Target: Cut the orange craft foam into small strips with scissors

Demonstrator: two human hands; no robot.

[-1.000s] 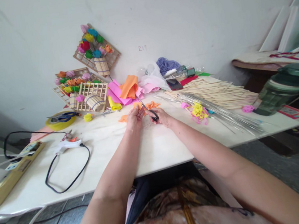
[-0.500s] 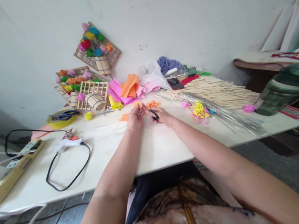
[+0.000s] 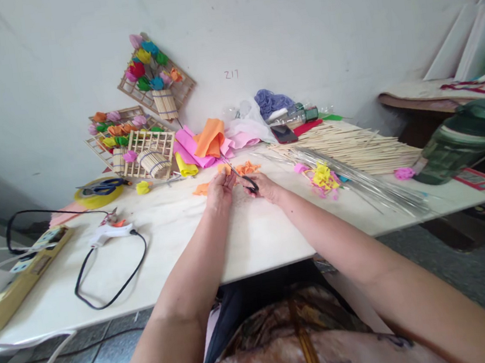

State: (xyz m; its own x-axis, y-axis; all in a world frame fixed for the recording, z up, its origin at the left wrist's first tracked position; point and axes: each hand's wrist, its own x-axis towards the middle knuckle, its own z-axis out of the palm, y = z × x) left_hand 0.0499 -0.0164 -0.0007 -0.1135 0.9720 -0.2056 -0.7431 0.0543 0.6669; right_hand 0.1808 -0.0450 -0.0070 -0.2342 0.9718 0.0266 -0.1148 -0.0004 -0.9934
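**Scissors and orange paper at the far side of the table**

So both hands are meeting out near the back of the white tabletop [image 3: 254, 239]. The right hand [image 3: 264, 188] is curling closed around the black handles of a pair of slim metal-bladed scissors [image 3: 242, 175], with the blades angling up and away to the left, toward the wall. The left hand [image 3: 219, 191] is sitting just beside it, fingers bent around a small scrap of orange crepe paper [image 3: 223, 170] that's poking out past the fingertips, right where the blades are. Can't really tell how tight that pinch is, it's too small at this distance.

More loose orange paper cuttings [image 3: 249, 167] are lying just behind the hands, and a folded orange sheet on a pile of pink sheets [image 3: 205, 145] is sitting further back. Off to the right, a spread of thin wooden sticks [image 3: 353, 147] is lying well apart from the hands, and on the left a white glue gun with a black cord [image 3: 110, 233] is resting near a yellow tape roll [image 3: 94, 197].
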